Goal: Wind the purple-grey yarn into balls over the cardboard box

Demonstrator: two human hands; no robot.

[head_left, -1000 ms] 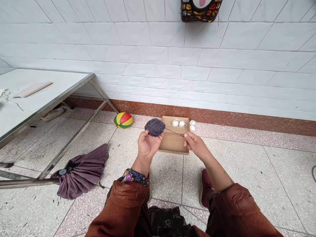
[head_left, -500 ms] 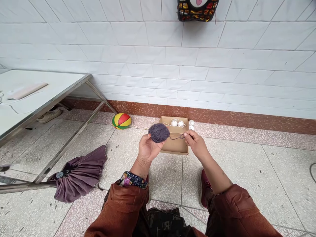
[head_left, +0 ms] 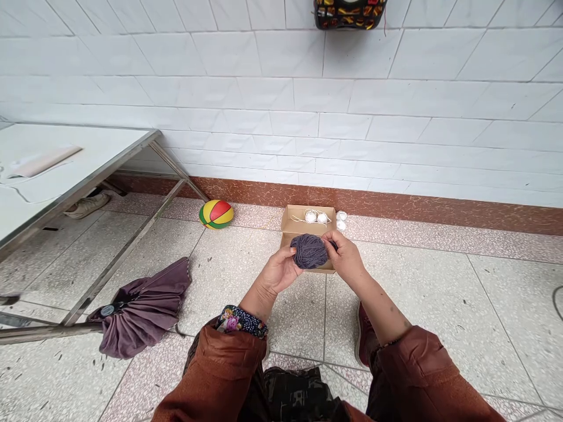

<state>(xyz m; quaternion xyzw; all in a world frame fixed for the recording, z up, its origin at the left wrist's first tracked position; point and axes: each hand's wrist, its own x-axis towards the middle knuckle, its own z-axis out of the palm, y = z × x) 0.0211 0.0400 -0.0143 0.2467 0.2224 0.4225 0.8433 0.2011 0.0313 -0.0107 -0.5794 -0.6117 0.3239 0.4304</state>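
A dark grey-purple ball of yarn (head_left: 309,251) is held up in front of me, over the near part of an open cardboard box (head_left: 288,220). My left hand (head_left: 281,271) grips its left side, thumb on top and fingers beneath. At the right end of the ball, my right hand (head_left: 343,252) pinches the loose yarn, its fingertips against or very close to the ball. The exact hold there is partly hidden. White balls of yarn (head_left: 316,217) lie in the far part of the box, with loose strands. More white balls (head_left: 341,220) sit just right of it.
A yellow, red and green ball (head_left: 216,214) rests on the floor left of the box. Further left are a purple folded umbrella (head_left: 141,310), a metal-framed table (head_left: 109,146) and a shoe (head_left: 88,206). A dark patterned container (head_left: 349,16) hangs against the tiled wall.
The ball of yarn in my left hand has moved right and slightly down, up to my right hand. The strand that stretched between my hands is now drawn in.
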